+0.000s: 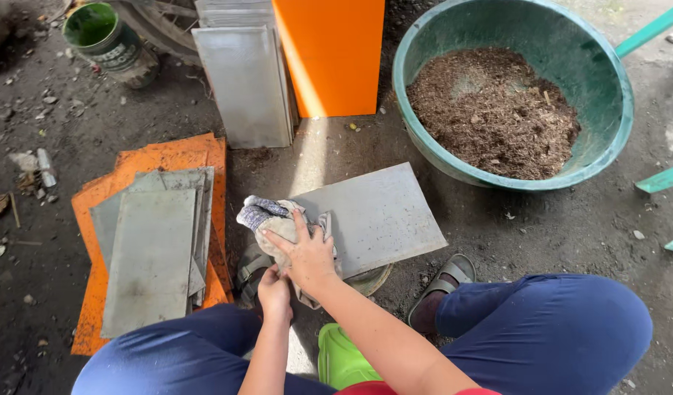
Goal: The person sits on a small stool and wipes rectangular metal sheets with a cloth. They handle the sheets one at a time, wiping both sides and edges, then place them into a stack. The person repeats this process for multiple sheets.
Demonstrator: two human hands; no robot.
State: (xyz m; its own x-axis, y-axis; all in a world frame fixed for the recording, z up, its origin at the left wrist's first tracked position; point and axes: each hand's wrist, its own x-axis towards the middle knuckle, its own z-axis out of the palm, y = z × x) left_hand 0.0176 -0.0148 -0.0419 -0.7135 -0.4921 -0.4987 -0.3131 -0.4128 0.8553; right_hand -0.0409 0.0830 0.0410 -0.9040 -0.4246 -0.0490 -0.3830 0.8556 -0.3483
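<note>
A grey rectangular metal sheet [380, 212] lies tilted in front of my knees, its near end resting on a round object. My right hand [307, 252] presses a crumpled grey and white cloth [267, 216] against the sheet's near left corner. My left hand [275, 291] sits just below it, fingers closed on the sheet's near edge or the hanging end of the cloth; which one is unclear.
A stack of grey sheets [157, 245] lies on orange sheets [150, 157] at my left. More grey sheets [245, 80] and an orange panel [333, 55] lean at the back. A green basin [603, 69] holds brown husk-like material; a green bucket [106, 36] stands far left.
</note>
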